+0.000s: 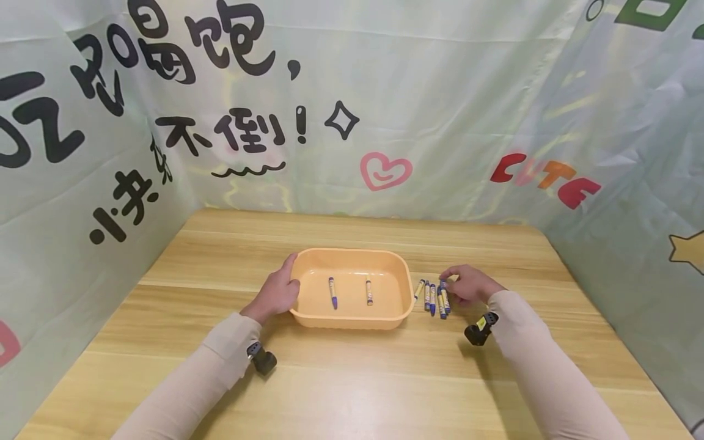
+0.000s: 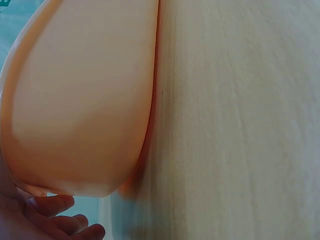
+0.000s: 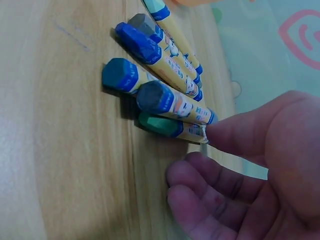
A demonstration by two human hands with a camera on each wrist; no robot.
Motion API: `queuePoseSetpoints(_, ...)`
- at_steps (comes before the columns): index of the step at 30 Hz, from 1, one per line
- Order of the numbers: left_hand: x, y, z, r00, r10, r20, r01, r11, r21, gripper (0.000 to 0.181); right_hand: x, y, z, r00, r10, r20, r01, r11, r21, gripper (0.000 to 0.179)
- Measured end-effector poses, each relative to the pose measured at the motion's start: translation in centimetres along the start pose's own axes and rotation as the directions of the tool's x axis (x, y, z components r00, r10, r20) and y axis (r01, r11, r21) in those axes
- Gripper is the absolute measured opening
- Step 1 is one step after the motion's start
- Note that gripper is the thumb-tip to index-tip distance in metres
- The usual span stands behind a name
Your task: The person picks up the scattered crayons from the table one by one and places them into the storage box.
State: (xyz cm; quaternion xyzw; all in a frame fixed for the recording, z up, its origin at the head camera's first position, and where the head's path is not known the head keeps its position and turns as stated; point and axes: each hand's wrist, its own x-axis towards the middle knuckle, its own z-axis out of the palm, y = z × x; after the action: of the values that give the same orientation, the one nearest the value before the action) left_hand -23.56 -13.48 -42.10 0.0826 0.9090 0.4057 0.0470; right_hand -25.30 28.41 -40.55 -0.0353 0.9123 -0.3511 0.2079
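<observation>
My left hand [image 1: 279,290] grips the left end of a peach plastic tray [image 1: 352,322], thumb over the rim. In the left wrist view its curled fingers lie by the tray's outer wall [image 2: 85,100]. Inside the tray lie a blue-tipped crayon [image 1: 332,293] and another crayon [image 1: 369,293], apart. My right hand [image 1: 470,285] is at the far ends of several crayons [image 1: 432,299] right of the tray. In the right wrist view it pinches the end of a dark crayon [image 3: 175,102] lying over a green one [image 3: 160,124]; part of the grip is hidden.
The wooden table [image 1: 352,385] reaches back to a printed cloth backdrop [image 1: 440,91], which also stands at both sides. One pale-green-tipped crayon [image 3: 172,35] lies slanted, closest to the tray. A small black camera sits on each wrist.
</observation>
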Motion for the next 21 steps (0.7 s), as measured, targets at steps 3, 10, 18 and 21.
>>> queuePoseSetpoints(3,-0.04,-0.01,-0.01,1.0,-0.002,0.001,0.002,1.0,-0.008,0.065,0.01,0.05,-0.01,1.0,0.002,0.008,-0.002,1.0,0.029,0.037)
queuePoseSetpoints(10,0.08,-0.14,-0.04,1.0,0.002,0.004,-0.002,1.0,-0.016,0.065,0.01,0.04,0.06,1.0,-0.019,0.018,0.019,0.999,0.049,0.022)
queuePoseSetpoints(18,0.08,-0.12,0.0,1.0,0.005,0.009,-0.005,1.0,-0.007,0.065,0.12,-0.01,0.1,1.0,-0.024,-0.006,0.024,0.999,0.027,0.008)
queuePoseSetpoints(21,0.1,-0.17,0.03,1.0,0.006,0.01,-0.006,1.0,-0.009,0.065,0.22,-0.09,-0.11,0.998,-0.047,-0.038,0.047,0.999,-0.009,0.009)
